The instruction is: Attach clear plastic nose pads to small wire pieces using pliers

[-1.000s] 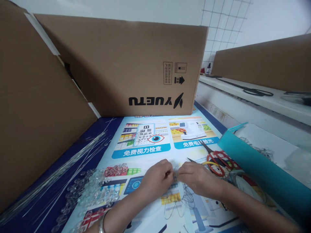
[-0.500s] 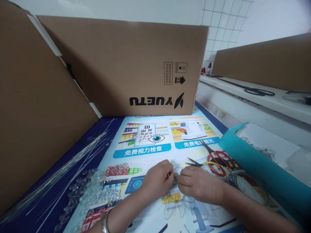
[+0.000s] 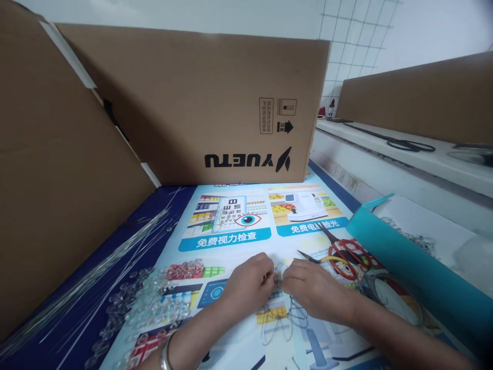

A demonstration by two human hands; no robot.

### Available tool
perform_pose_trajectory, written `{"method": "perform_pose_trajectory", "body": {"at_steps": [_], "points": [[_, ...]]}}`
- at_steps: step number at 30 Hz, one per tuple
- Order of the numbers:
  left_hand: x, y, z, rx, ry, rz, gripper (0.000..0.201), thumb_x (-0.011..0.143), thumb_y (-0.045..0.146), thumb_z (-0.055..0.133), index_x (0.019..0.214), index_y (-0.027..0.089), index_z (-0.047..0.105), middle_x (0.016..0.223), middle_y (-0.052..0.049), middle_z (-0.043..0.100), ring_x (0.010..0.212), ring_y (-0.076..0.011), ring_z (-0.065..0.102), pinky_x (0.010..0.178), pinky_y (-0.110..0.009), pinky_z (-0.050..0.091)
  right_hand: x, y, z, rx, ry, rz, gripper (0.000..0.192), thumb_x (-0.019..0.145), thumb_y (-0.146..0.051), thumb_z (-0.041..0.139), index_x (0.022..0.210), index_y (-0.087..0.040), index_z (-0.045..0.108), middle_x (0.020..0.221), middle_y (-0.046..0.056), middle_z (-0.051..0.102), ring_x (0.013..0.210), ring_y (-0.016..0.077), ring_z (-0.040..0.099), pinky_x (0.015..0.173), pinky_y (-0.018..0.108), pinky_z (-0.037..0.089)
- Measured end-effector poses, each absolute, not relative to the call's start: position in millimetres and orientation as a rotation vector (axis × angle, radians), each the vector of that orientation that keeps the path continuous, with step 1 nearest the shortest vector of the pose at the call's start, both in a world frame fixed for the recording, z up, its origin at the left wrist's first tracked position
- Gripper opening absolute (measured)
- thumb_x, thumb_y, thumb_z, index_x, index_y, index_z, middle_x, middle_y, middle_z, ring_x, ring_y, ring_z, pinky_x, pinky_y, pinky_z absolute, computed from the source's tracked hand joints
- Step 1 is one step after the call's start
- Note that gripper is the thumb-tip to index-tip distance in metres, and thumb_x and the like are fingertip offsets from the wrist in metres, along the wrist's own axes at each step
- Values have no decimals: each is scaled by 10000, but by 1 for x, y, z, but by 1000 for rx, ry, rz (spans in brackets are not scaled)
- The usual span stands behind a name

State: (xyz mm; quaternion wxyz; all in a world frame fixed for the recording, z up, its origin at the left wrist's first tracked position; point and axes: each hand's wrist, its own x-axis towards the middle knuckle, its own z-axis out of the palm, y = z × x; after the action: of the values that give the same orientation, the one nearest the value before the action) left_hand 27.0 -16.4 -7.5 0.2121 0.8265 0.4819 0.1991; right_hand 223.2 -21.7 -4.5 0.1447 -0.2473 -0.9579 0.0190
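Over the printed poster [image 3: 227, 259], the left hand [image 3: 252, 282] and right hand [image 3: 318, 290] pinch a thin wire [image 3: 278, 277] between their fingertips, with loose wire loops [image 3: 277, 319] just below. Clear beads [image 3: 154, 303] and straight strands [image 3: 115, 253] lie leftward; scissors [image 3: 336, 240] and pliers [image 3: 314, 259] sit beside the right hand, near a teal box [image 3: 404, 267]. Upright cardboard [image 3: 192, 103] blocks the far side.
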Motion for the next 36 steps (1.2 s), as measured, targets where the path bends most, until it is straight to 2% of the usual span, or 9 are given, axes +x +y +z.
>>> {"method": "perform_pose_trajectory", "body": {"at_steps": [10,24,30,36], "points": [[25,-15,-6,2298,1243,526,140,746,95,406,685,188,492,753,-5,527,718,-148,488,622,-238,375,221,-14,-6,-794,-2565,136,212,824,-51,410,833,-169,586,769,40,583,719,152,464,688,284,385],[26,-14,-4,2128,1135,724,186,751,89,467,873,204,547,852,-4,535,786,-137,504,671,-244,398,218,-7,-12,-785,-2520,123,182,841,-83,430,812,-167,589,763,42,602,753,151,513,712,277,407],[27,-12,-10,2101,1113,767,165,733,57,479,772,198,556,785,12,532,740,-124,499,642,-232,386,216,-11,-8,-993,-2400,235,130,866,-149,438,839,-165,565,761,35,582,739,154,500,685,266,401],[28,-11,-10,2103,1049,752,215,756,43,463,764,205,603,754,15,546,754,-121,515,667,-232,393,216,-11,-11,-974,-2358,355,130,856,-133,450,835,-178,570,797,26,591,770,145,513,723,260,404]]}}
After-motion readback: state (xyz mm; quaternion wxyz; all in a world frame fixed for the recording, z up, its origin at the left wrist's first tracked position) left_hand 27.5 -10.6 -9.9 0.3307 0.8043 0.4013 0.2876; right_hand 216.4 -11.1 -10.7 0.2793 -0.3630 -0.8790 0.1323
